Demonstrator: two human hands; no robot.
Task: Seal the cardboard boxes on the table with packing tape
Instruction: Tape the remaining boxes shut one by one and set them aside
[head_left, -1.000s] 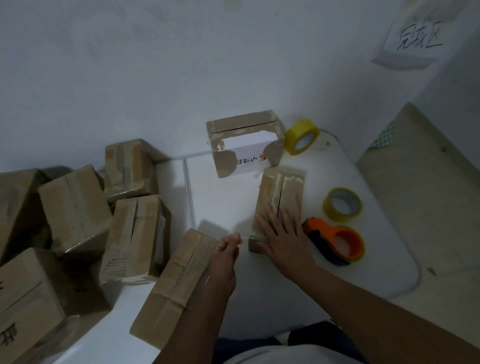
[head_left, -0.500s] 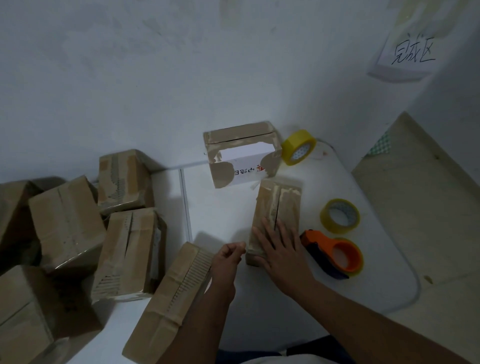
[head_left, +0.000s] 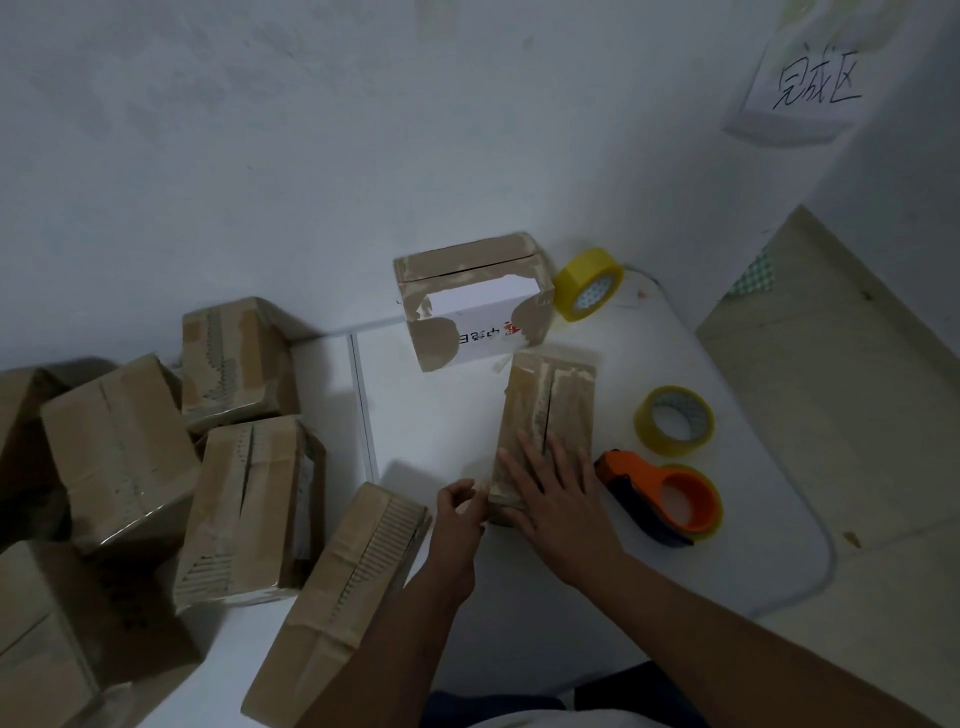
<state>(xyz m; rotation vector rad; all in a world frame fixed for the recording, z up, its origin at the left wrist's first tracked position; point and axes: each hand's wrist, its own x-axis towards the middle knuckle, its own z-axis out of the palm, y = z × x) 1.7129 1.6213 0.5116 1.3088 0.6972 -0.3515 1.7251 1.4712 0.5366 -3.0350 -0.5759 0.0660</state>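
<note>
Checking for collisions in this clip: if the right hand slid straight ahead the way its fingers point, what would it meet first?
The right hand lies flat on the small box, fingers toward the wall. It would run along that lid, then probably meet the white-labelled box behind, though depth is unclear.

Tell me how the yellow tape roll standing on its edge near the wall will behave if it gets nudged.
The yellow tape roll stands on its rim beside the white-faced box, so a nudge would probably roll it along the table. A sideways push likely tips it flat. It looks rigid and should keep its shape when gripped.
</note>
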